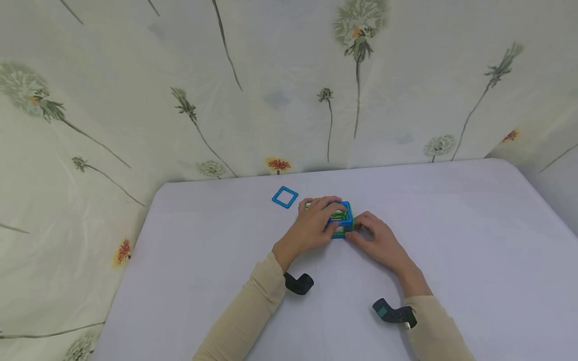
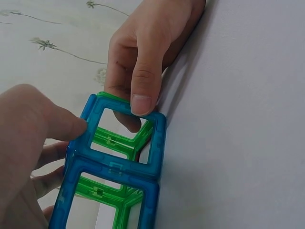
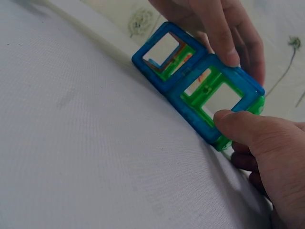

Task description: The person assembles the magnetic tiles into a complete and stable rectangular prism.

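Note:
A box-like build of blue and green magnetic tiles (image 1: 349, 214) stands on the table, its open square frames set side by side. My left hand (image 1: 311, 225) lies over its top and left part. In the left wrist view the thumb presses the upper blue edge, and the other fingers reach behind the build. At the right end my right hand (image 1: 381, 244) pinches a blue tile (image 3: 187, 115), thumb on the near face and fingers behind, partly hidden. Green tiles (image 2: 112, 139) show through the blue frames.
A loose blue square tile (image 1: 280, 204) lies flat beyond the left hand. The white-covered table (image 1: 203, 281) meets a flower-printed cloth (image 1: 280, 120) at its far edge. Black wrist-worn devices (image 1: 299, 284) jut out from both sleeves.

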### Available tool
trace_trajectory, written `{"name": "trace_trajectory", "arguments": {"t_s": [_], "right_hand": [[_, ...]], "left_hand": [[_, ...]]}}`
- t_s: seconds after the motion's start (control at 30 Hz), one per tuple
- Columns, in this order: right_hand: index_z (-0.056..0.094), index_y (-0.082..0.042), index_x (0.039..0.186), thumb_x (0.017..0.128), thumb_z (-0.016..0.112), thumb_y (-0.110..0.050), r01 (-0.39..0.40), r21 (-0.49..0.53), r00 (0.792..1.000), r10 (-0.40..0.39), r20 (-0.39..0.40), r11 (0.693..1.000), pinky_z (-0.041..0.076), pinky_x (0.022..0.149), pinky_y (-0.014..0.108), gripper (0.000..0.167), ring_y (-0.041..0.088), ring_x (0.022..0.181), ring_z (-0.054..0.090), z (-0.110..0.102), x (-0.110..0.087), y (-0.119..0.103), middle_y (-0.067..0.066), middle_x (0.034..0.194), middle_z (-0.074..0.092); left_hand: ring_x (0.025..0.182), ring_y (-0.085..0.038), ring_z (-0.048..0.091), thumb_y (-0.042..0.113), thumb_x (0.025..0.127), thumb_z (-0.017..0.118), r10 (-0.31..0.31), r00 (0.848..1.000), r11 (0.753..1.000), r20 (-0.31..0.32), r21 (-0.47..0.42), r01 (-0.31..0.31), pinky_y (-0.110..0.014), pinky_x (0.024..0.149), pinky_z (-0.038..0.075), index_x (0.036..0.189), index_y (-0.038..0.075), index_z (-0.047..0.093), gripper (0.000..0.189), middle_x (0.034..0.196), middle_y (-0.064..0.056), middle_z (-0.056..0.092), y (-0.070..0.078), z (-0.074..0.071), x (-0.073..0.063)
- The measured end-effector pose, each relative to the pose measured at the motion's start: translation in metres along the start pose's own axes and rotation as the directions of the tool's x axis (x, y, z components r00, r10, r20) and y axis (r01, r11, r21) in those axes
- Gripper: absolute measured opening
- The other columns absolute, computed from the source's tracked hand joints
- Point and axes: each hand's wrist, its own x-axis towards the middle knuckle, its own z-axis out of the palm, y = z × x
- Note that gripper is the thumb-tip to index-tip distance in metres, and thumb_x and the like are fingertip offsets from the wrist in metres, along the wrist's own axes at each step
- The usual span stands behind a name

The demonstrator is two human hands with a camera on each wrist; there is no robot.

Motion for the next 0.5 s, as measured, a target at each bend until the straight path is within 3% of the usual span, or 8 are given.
{"name": "trace_trajectory", "arguments": {"t_s": [0.33, 0.5], "right_hand": [[0.062, -0.022, 0.099, 0.085, 0.070, -0.027, -0.023, -0.004, 1.000, 0.023, 0.008, 1.000, 0.040, 0.088, 0.023, 0.017, 0.007, 0.094, 0.051, 0.000, -0.002, 0.000, -0.010, 0.098, 0.058], [0.062, -0.022, 0.099, 0.085, 0.071, -0.027, -0.021, -0.019, 1.000, 0.021, 0.006, 1.000, 0.040, 0.087, 0.023, 0.017, 0.006, 0.093, 0.051, 0.001, -0.002, 0.001, -0.010, 0.097, 0.058]], "left_hand": [[0.132, -0.010, 0.040, 0.037, 0.096, 0.050, -0.014, 1.000, 0.995, -0.004, -0.101, 0.013, -0.047, 0.108, 0.025, 0.138, 0.023, 0.042, 0.045, 0.142, 0.005, 0.046, -0.005, -0.003, -0.002], [0.133, -0.012, 0.041, 0.044, 0.099, 0.040, -0.077, 0.996, 0.976, -0.042, -0.209, 0.067, -0.048, 0.110, 0.024, 0.140, 0.022, 0.041, 0.046, 0.142, 0.004, 0.047, -0.016, -0.005, -0.006]]}}
